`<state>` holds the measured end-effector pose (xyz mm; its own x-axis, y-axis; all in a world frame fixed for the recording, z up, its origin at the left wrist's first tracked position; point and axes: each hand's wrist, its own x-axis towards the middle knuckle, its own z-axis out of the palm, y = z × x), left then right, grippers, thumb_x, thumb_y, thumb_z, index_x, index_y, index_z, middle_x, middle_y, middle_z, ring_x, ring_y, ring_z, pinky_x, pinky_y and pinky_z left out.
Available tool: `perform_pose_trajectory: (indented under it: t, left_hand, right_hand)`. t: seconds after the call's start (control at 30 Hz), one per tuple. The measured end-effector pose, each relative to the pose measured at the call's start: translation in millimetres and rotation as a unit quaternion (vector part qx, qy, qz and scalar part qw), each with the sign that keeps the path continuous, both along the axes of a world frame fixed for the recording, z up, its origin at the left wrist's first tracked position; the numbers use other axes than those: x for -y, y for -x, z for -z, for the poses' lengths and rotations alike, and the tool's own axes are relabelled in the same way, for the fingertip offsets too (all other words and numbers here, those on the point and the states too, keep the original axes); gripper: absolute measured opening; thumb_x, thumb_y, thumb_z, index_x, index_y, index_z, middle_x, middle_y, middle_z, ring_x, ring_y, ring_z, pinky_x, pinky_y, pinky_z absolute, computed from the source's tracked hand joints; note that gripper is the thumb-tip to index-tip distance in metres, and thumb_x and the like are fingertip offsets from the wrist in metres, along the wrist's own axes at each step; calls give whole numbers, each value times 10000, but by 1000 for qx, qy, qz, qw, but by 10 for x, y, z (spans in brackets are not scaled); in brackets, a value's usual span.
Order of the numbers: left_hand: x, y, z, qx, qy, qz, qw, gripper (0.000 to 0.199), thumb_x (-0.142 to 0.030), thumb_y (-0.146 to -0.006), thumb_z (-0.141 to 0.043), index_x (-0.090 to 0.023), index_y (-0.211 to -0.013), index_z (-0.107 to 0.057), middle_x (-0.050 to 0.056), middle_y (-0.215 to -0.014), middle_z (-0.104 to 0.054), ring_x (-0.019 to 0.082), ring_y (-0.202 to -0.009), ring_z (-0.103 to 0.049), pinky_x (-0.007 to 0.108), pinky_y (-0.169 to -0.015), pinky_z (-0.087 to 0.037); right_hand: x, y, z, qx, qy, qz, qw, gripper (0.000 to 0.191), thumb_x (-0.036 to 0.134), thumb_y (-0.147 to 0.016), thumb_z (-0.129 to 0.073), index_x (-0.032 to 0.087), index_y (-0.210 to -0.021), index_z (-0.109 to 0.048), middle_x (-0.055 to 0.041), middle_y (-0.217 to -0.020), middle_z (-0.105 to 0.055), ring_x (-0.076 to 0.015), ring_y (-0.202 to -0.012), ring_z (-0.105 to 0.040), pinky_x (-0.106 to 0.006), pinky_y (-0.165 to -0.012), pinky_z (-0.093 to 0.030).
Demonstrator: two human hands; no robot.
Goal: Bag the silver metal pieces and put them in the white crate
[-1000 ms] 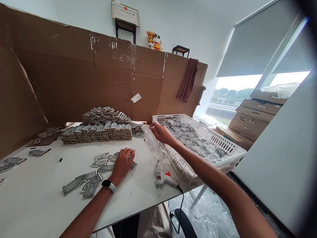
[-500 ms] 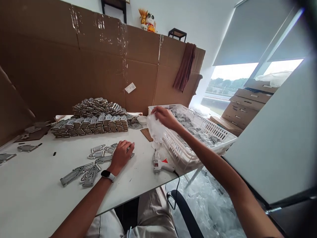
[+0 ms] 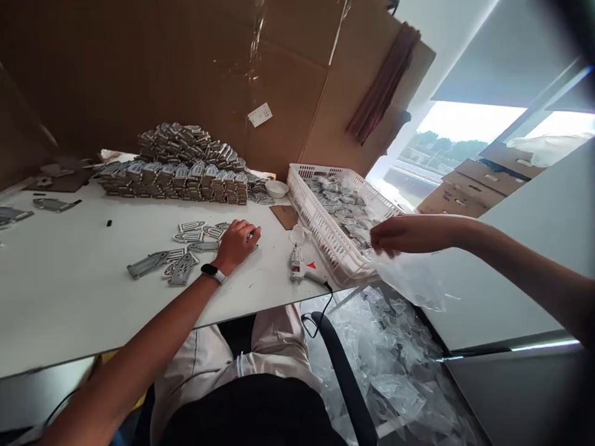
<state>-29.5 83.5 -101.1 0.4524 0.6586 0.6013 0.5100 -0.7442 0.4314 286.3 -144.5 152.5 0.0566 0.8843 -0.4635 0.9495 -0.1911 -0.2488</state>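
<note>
The right hand [image 3: 400, 234] has swung out from the near corner of the white basket [image 3: 325, 232] to hang past the table edge, over the floor, and a clear plastic bag [image 3: 409, 279] has come away with it. The view has tipped down too, so the person's lap and the chair arm now show.

Nearest to me, the floor beside the chair is heaped with crumpled clear bags [image 3: 395, 371]. The pinched bag hangs limp above that heap, fingers closed on its upper edge. It looks empty, though the film is too glassy to be sure. To do this well, I judge the hand should stay clear of the basket rim so the film does not snag on the lattice, and keep out beyond the table edge rather than drag across the glue gun [image 3: 300, 266] and its cord.

The left hand [image 3: 238, 243] lies on the white table [image 3: 69, 291], fingers curled loosely down over a few flat silver pieces [image 3: 186, 248] that are scattered just beside it. Keeping that hand planted holds the loose pieces in place while the body turns.

Further back, the basket holds more wrapped silver parts. Behind the loose pieces stands a long stacked pile of silver pieces [image 3: 181, 164], and a cardboard wall [image 3: 139, 62] closes off the back of the table.
</note>
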Motion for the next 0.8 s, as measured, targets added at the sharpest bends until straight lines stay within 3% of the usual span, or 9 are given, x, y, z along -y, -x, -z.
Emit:
perform_pose_trajectory:
  t: [0.1, 0.17, 0.33, 0.4, 0.47, 0.57, 0.67, 0.73, 0.8]
  left_hand:
    - [15, -13, 13, 1, 9, -5, 1000, 397, -401, -1114, -507, -203, -823, -690, 107, -947, -685, 268, -1044, -579, 425, -1018, -469]
    - [27, -25, 20, -3, 11, -6, 1000, 403, -401, -1122, -510, -193, -834, -700, 107, -955, -691, 263, -1051, -579, 417, -1003, -470]
    - [87, -37, 19, -20, -15, 9, 1000, 350, -361, -1118, -530, -185, -891, -729, 100, -956, -705, 262, -1028, -587, 422, -977, -487]
    - [108, -42, 13, -22, -30, 20, 999, 337, -345, -1116, -535, -192, -881, -723, 94, -940, -704, 258, -1004, -588, 425, -966, -494]
    - [117, -48, 8, -20, -40, 26, 999, 329, -334, -1114, -541, -199, -867, -712, 89, -926, -703, 256, -990, -589, 425, -952, -499]
    - [118, -40, 8, -17, -57, 28, 998, 330, -319, -1117, -545, -203, -847, -694, 81, -915, -703, 247, -962, -594, 424, -951, -501]
    - [125, -6, 33, -23, -85, 28, 996, 340, -299, -1125, -537, -206, -827, -672, 66, -881, -699, 239, -920, -590, 426, -949, -502]
    - [125, 7, 71, -26, -101, 34, 994, 334, -288, -1128, -543, -210, -827, -664, 52, -872, -699, 231, -915, -593, 418, -950, -505]
    - [116, 10, 112, -24, -107, 34, 993, 322, -289, -1125, -561, -214, -826, -657, 40, -871, -696, 225, -931, -602, 408, -946, -508]
  right_hand:
    - [143, -52, 66, 64, 11, 98, 993, 292, 0, -911, -728, 211, -728, -813, -106, -837, -784, -118, -655, -666, -314, -713, -507]
    - [200, -139, 82, 101, -14, 91, 991, 279, -17, -845, -812, 251, -777, -853, -117, -914, -807, -115, -689, -677, -330, -745, -496]
    - [178, -189, 78, 111, -100, -74, 986, 260, 376, -985, -759, 235, -1175, -868, -140, -1056, -815, -136, -826, -742, -323, -727, -495]
    - [167, 62, 129, 85, -133, -137, 978, 407, 439, -1081, -580, 177, -1272, -824, -131, -1085, -810, -118, -825, -737, -290, -720, -504]
    - [209, 492, 300, 40, -139, -200, 969, 366, 386, -1107, -538, 202, -1269, -810, -90, -1103, -812, -120, -856, -741, -268, -758, -531]
    - [371, 1308, 952, -24, -76, -287, 955, 258, 243, -1066, -572, 205, -1152, -812, -67, -1035, -811, -156, -884, -758, -265, -783, -531]
    - [464, 2019, 2091, -61, 22, -343, 937, 215, 295, -999, -679, 220, -1139, -823, -43, -942, -815, -205, -863, -783, -251, -710, -507]
    - [375, 2325, 2877, -30, 4, -334, 942, 278, 380, -941, -768, 157, -1098, -822, -98, -955, -812, -256, -834, -779, -271, -659, -508]
    - [216, 2514, 3432, 2, -7, -289, 957, 295, 354, -929, -788, 117, -1104, -808, -131, -966, -806, -290, -817, -768, -312, -646, -542]
